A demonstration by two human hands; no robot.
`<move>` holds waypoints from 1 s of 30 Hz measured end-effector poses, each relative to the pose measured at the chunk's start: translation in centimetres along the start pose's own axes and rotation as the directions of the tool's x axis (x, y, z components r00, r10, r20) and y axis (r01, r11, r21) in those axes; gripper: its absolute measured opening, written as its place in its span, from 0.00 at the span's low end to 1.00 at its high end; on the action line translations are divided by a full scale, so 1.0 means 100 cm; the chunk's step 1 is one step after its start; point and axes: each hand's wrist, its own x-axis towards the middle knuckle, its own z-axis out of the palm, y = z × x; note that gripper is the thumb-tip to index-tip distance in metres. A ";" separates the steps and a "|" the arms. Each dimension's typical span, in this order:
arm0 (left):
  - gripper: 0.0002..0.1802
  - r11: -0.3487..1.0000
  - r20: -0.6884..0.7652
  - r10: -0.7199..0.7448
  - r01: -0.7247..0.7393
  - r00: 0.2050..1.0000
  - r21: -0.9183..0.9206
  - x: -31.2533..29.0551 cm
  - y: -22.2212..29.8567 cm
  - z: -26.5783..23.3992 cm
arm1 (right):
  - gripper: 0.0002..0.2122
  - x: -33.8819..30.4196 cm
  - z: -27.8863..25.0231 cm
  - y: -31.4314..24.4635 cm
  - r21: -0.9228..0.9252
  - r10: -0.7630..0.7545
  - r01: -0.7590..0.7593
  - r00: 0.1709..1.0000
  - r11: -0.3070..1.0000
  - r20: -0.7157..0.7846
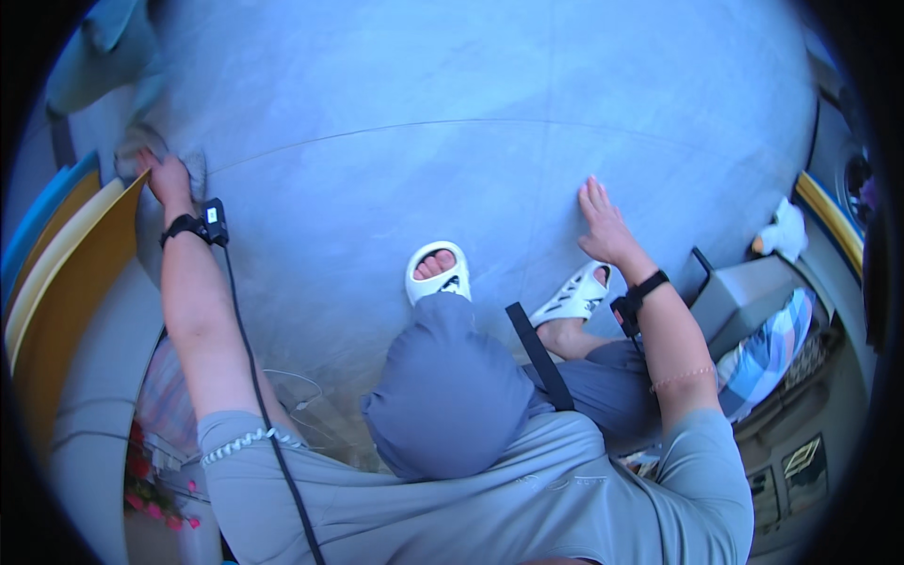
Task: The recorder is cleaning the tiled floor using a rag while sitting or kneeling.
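At the far left, my left hand (169,181) is stretched out beside the upper corner of a yellow-brown panel (99,240). Its fingers close over a blurred, rounded grey-brown thing (141,141) whose kind I cannot make out. A fuzzy grey piece (197,171) shows just to the right of that hand. On the right, my right hand (605,224) hangs above the smooth floor with its fingers extended and nothing in them. Both wrists carry black straps with small devices, and a cable runs down along my left arm.
My feet wear white slippers (456,288) below the middle. A blurred grey-green shape (108,56) is at the upper left. To the right are a white toy bird (783,232), a grey box (744,287) and checked cloth (772,353). Pink flowers (160,511) are low left.
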 end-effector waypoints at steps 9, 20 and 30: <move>0.43 0.509 0.128 0.819 -0.605 0.560 -0.612 -0.107 0.349 0.020 | 0.42 -0.006 -0.008 0.019 -0.084 -0.016 0.021 0.999 0.996 0.051; 0.32 -0.110 0.097 0.950 -0.609 -0.297 -0.786 -0.270 0.546 -0.003 | 0.35 -0.010 -0.020 0.038 0.001 -0.149 0.149 0.988 0.989 0.047; 0.38 0.599 0.678 0.733 0.432 0.041 -0.674 -0.237 0.659 -0.104 | 0.29 -0.031 -0.013 0.095 0.676 -0.320 0.536 0.844 0.506 -0.430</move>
